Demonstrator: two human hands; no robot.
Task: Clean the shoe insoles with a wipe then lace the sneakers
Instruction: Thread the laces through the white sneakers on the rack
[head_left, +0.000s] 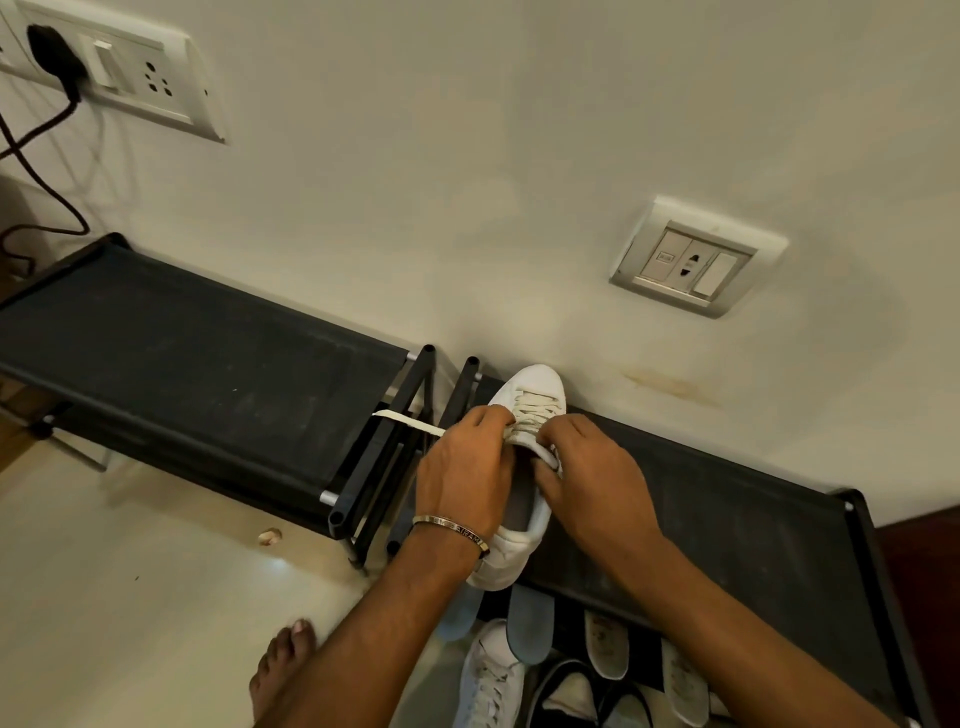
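White sneaker (519, 540) sits steady on the shoe rack (727, 519); our left hand (462, 467) and right hand (587, 467) pinch its lace (410, 422) for threading.

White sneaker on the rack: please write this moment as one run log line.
phase: lacing | white sneaker on right rack | left hand pinches lace | right hand grips tongue
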